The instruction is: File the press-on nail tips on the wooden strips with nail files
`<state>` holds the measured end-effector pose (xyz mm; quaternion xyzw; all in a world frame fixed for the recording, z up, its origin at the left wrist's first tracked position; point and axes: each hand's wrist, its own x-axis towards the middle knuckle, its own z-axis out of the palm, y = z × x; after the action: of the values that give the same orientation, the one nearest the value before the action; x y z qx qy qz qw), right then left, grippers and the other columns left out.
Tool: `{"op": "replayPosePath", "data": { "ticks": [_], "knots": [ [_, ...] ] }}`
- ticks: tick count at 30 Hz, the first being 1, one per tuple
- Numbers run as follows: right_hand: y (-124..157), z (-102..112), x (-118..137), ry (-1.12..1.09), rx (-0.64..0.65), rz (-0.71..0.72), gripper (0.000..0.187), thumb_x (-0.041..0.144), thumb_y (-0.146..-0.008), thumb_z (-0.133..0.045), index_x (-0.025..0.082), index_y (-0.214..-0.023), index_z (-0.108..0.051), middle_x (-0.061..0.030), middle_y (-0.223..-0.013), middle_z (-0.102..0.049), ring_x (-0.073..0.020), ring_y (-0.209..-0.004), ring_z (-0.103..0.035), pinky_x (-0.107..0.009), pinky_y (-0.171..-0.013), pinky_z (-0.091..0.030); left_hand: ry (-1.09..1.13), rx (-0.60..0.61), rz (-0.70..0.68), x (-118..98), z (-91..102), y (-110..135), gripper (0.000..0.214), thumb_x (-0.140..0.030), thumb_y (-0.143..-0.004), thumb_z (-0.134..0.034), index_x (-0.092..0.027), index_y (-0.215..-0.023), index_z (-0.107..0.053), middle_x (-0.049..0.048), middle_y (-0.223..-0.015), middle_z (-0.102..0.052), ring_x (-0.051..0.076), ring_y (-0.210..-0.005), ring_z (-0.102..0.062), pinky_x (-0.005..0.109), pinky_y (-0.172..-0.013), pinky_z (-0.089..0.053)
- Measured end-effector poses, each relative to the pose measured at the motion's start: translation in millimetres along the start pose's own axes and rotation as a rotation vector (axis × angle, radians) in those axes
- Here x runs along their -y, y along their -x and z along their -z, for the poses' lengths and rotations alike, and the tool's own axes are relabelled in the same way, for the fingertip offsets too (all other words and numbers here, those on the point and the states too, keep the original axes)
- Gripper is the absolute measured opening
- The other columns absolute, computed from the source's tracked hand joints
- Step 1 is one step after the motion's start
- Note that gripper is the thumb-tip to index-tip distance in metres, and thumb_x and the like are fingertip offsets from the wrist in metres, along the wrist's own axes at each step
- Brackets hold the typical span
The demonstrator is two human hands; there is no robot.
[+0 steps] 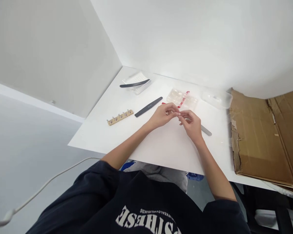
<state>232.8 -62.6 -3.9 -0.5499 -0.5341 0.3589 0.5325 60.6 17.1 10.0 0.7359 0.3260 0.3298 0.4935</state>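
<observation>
A black nail file (148, 107) and a clear nail tray (182, 99) lie just beyond the left hand (162, 115) and right hand (190, 125), whose fingertips meet in a narrow pinch; whatever they hold is too small to tell.

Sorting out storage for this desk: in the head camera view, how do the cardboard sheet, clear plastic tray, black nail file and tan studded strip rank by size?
1. Flattened cardboard sheet
2. Clear plastic tray
3. Black nail file and tan studded strip: these look too alike to rank.
</observation>
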Motion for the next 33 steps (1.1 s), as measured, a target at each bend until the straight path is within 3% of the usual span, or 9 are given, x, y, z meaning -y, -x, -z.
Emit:
{"op": "replayPosePath", "data": {
  "ticks": [3, 6, 8, 11, 16, 23, 27, 29, 33],
  "knots": [
    [0, -4, -1, -0.062, -0.013, -0.016, 0.022, 0.046, -0.088, -0.078, 0.025, -0.096, -0.075, -0.0033, -0.098, -0.074, -0.0172, -0.081, -0.069, -0.032, -0.062, -0.065, -0.136, 0.011, -0.01, -2, 18.2, 3, 0.027, -0.05, -0.096, -0.067, -0.023, -0.099, -0.07, 0.0058, -0.101, -0.079, 0.018, -0.079, -0.069, 0.031, -0.07, -0.051],
    [1, -5, 3, -0.12, -0.013, -0.035, 0.021, 0.044, -0.085, -0.081, 0.025, -0.094, -0.075, -0.0018, -0.088, -0.072, -0.0175, -0.078, -0.068, -0.032, -0.059, -0.064, -0.493, -0.182, 0.036, 2, 44.8, 6, 0.024, -0.041, -0.103, -0.055, -0.024, -0.107, -0.07, 0.0074, -0.114, -0.078, 0.023, -0.094, -0.07, 0.037, -0.082, -0.053],
    [1, -5, 5, -0.139, -0.016, -0.036, 0.021, 0.044, -0.084, -0.082, 0.025, -0.092, -0.075, -0.0013, -0.085, -0.07, -0.0175, -0.078, -0.067, -0.031, -0.056, -0.062, -0.765, -0.248, 0.175, 9, 58.9, 9, 0.026, -0.036, -0.105, -0.05, -0.024, -0.119, -0.069, 0.0123, -0.128, -0.073, 0.032, -0.118, -0.065, 0.044, -0.089, -0.053],
    [2, -5, 8, -0.153, -0.019, -0.039, 0.021, 0.043, -0.085, -0.082, 0.025, -0.092, -0.075, -0.0012, -0.087, -0.069, -0.0167, -0.079, -0.065, -0.029, -0.054, -0.06, -0.962, -0.191, 0.337, 21, 68.1, 13, 0.032, -0.037, -0.101, -0.055, -0.021, -0.126, -0.068, 0.0192, -0.14, -0.064, 0.041, -0.132, -0.054, 0.051, -0.094, -0.052],
    [3, -5, 8, -0.131, -0.032, -0.081, 0.022, 0.043, -0.085, -0.08, 0.025, -0.091, -0.071, -0.0012, -0.09, -0.067, -0.0164, -0.081, -0.063, -0.027, -0.054, -0.058, -0.995, -0.149, 0.362, 26, 69.1, 16, 0.028, -0.032, -0.1, -0.053, -0.021, -0.12, -0.069, 0.0184, -0.13, -0.067, 0.04, -0.123, -0.057, 0.054, -0.102, -0.048],
    [1, -3, 3, -0.166, -0.049, -0.128, 0.027, 0.046, -0.088, -0.079, 0.024, -0.093, -0.065, -0.0009, -0.091, -0.069, -0.0152, -0.08, -0.067, -0.025, -0.055, -0.058, -0.809, -0.219, 0.366, 10, 73.2, 17, 0.023, -0.033, -0.095, -0.059, -0.02, -0.113, -0.066, 0.013, -0.106, -0.076, 0.035, -0.101, -0.07, 0.05, -0.094, -0.05],
    [3, -5, 4, -0.194, -0.059, -0.078, 0.024, 0.043, -0.089, -0.08, 0.023, -0.093, -0.067, 0.0019, -0.084, -0.066, -0.0125, -0.073, -0.066, -0.023, -0.053, -0.058, -0.452, -0.236, 0.171, 3, 62.6, 21, 0.024, -0.039, -0.093, -0.064, -0.022, -0.11, -0.066, 0.0058, -0.107, -0.076, 0.022, -0.086, -0.07, 0.037, -0.079, -0.054],
    [5, -7, 6, -0.187, -0.069, -0.044, 0.023, 0.042, -0.088, -0.081, 0.023, -0.092, -0.069, 0.0021, -0.082, -0.065, -0.0124, -0.072, -0.066, -0.023, -0.052, -0.057, -0.242, -0.189, 0.107, 2, 53.9, 23, 0.029, -0.042, -0.091, -0.067, -0.021, -0.111, -0.068, 0.0053, -0.107, -0.074, 0.017, -0.079, -0.068, 0.031, -0.069, -0.055],
    [12, -12, 9, -0.106, -0.111, 0.007, 0.02, 0.042, -0.09, -0.08, 0.024, -0.093, -0.072, -0.0006, -0.089, -0.068, -0.0149, -0.077, -0.07, -0.025, -0.051, -0.06, 0.026, -0.013, 0.134, 0, 39.2, 24, 0.041, -0.048, -0.092, -0.071, -0.02, -0.123, -0.069, 0.008, -0.11, -0.073, 0.012, -0.066, -0.064, 0.025, -0.049, -0.046]
  ]
}}
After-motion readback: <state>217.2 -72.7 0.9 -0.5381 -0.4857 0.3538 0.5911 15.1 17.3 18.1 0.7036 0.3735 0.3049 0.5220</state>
